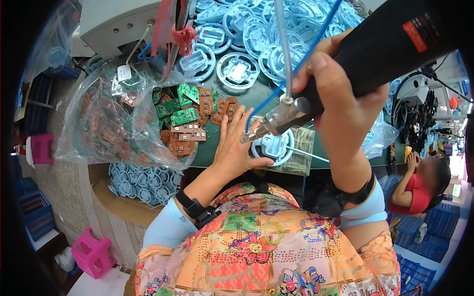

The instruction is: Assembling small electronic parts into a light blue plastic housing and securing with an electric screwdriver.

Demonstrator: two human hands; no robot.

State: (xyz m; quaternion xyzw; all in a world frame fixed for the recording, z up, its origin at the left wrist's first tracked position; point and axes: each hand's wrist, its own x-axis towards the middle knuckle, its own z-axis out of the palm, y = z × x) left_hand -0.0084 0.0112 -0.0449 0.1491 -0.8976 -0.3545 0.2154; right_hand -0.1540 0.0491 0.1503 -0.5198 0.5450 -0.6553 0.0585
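My right hand [338, 89] is wrapped round a thick black power screwdriver [385, 47]. Its metal tip slants down to the left, over a light-blue plastic wheel-shaped part [274, 148]. That part lies on a worn, flat block [302, 153] near the table's front edge, and a thin rod sticks out from it to the right. My left hand [231, 150] lies beside the part with its fingers stretched out, the thumb along the near rim. The screwdriver's nose covers part of the wheel, so the contact point of the tip cannot be made out.
Green and brown circuit boards [185, 116] lie left of my left hand, beside a clear bag [113, 113] of more boards. Light-blue wheel parts [256, 37] are heaped at the back. A cardboard box [106, 195] holds small blue parts. Another person [419, 185] sits at right.
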